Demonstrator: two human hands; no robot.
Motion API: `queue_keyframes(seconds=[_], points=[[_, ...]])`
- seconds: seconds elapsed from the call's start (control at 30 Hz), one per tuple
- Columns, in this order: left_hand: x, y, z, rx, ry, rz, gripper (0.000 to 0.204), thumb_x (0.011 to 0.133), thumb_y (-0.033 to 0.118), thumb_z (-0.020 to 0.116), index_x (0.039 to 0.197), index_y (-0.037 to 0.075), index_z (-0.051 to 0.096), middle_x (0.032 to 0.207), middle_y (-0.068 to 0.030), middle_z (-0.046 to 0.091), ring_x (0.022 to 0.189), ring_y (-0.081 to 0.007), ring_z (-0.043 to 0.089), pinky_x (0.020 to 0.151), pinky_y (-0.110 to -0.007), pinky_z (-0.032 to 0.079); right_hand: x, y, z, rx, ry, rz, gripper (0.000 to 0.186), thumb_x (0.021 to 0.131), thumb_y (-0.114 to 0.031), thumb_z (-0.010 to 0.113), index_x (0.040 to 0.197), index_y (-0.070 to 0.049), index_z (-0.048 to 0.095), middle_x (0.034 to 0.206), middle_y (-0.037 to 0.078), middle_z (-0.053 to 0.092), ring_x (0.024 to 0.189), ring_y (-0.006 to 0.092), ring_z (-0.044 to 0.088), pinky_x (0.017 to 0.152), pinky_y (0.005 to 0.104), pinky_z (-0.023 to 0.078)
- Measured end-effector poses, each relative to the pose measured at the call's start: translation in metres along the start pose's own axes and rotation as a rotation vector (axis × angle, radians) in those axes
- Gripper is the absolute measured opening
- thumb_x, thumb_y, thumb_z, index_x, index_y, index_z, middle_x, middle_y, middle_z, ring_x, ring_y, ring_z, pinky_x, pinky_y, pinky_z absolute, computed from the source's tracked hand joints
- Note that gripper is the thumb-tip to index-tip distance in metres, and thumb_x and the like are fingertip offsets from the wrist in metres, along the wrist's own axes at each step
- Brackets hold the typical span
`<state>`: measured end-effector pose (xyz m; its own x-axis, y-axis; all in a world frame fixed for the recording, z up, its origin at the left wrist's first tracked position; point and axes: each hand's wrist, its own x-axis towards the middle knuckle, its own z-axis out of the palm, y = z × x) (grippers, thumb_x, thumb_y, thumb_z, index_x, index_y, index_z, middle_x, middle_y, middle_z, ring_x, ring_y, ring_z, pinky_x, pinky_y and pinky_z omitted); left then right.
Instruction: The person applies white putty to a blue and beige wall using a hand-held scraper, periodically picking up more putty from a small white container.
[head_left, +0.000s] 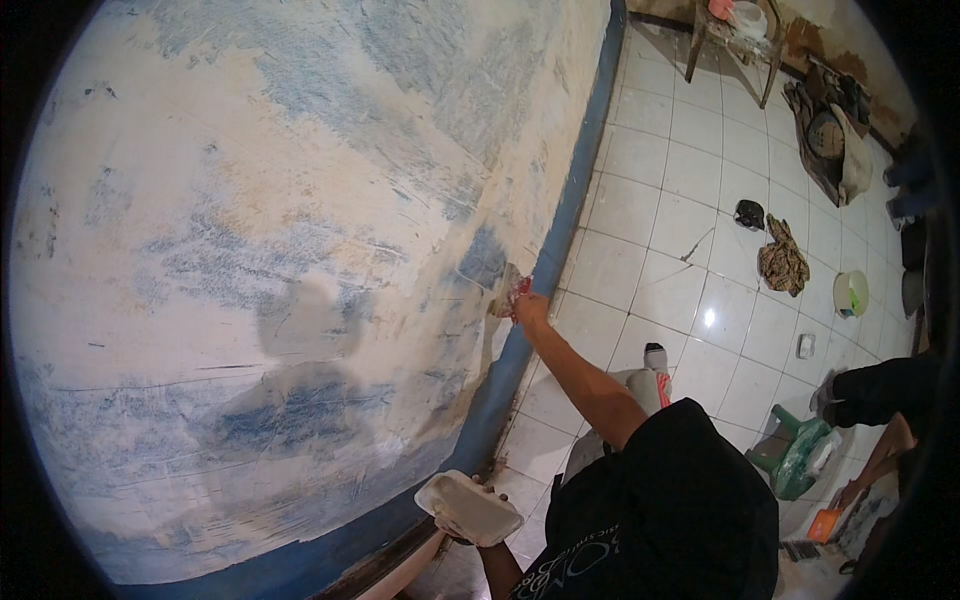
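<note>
My right hand grips a putty knife by its red handle, the broad blade against the wall, which is patchy with white-cream filler over blue. The blade is near the wall's blue lower band. At the bottom centre, my left hand holds a pale, shallow rectangular tray with whitish material in it, close to the wall. Part of that hand is hidden under the tray.
On the tiled floor are crumpled cloths, a black bundle, a round tub and a green plastic stool. A worn chair and sacks stand behind. A co-worker's hand and legs are at the right.
</note>
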<state>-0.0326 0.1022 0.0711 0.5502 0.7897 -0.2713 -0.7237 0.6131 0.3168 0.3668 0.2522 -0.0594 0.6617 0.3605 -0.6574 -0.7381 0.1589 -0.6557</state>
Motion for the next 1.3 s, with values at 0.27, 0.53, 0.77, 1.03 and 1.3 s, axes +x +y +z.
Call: queue_keyframes(seconds=[0.27, 0.53, 0.77, 1.03, 1.3], points=[[-0.002, 0.015, -0.029, 0.122, -0.108, -0.057, 0.103, 0.076, 0.071, 0.057, 0.145, 0.003, 0.020, 0.133, -0.0254, 0.043, 0.117, -0.0441, 0.048, 0.096, -0.064, 0.036, -0.031, -0.021, 0.020, -0.063, -0.070, 0.002, 0.020, 0.083, 0.001, 0.047, 0.067, 0.002, 0.058, 0.059, 0.010, 0.056, 0.046, 0.0166, 0.051, 0.039, 0.0320, 0.039], [0.002, 0.004, -0.015, 0.042, -0.115, -0.046, 0.104, 0.074, 0.067, 0.064, 0.146, 0.006, 0.021, 0.135, -0.0255, 0.041, 0.118, -0.0429, 0.046, 0.096, -0.064, 0.035, -0.074, -0.063, 0.035, -0.052, -0.150, -0.052, 0.017, 0.081, 0.003, 0.047, 0.069, 0.002, 0.059, 0.060, 0.010, 0.057, 0.046, 0.0165, 0.051, 0.041, 0.0309, 0.041], [0.011, 0.005, -0.015, 0.087, -0.241, -0.042, 0.100, 0.070, 0.068, 0.067, 0.147, 0.018, 0.026, 0.148, -0.0200, 0.025, 0.123, -0.0426, 0.039, 0.092, -0.069, 0.035, -0.101, -0.090, 0.054, -0.065, -0.218, -0.166, 0.014, 0.082, 0.002, 0.052, 0.073, 0.003, 0.063, 0.062, 0.010, 0.059, 0.048, 0.0157, 0.052, 0.041, 0.0313, 0.041], [0.011, 0.004, -0.026, 0.010, -0.188, -0.018, 0.111, 0.071, 0.067, 0.066, 0.146, -0.001, 0.017, 0.132, -0.0291, 0.042, 0.119, -0.0460, 0.042, 0.093, -0.067, 0.034, -0.130, -0.139, 0.049, 0.018, -0.301, -0.123, 0.008, 0.078, 0.001, 0.057, 0.076, 0.003, 0.064, 0.064, 0.007, 0.060, 0.049, 0.0129, 0.049, 0.046, 0.0308, 0.038], [0.003, 0.004, -0.013, 0.072, -0.091, -0.003, 0.117, 0.066, 0.070, 0.068, 0.144, -0.002, 0.018, 0.129, -0.0271, 0.044, 0.118, -0.0445, 0.044, 0.091, -0.067, 0.036, -0.019, -0.108, -0.007, 0.088, -0.060, -0.136, 0.014, 0.081, -0.004, 0.053, 0.073, 0.002, 0.063, 0.063, 0.009, 0.060, 0.051, 0.0163, 0.055, 0.043, 0.0300, 0.039]])
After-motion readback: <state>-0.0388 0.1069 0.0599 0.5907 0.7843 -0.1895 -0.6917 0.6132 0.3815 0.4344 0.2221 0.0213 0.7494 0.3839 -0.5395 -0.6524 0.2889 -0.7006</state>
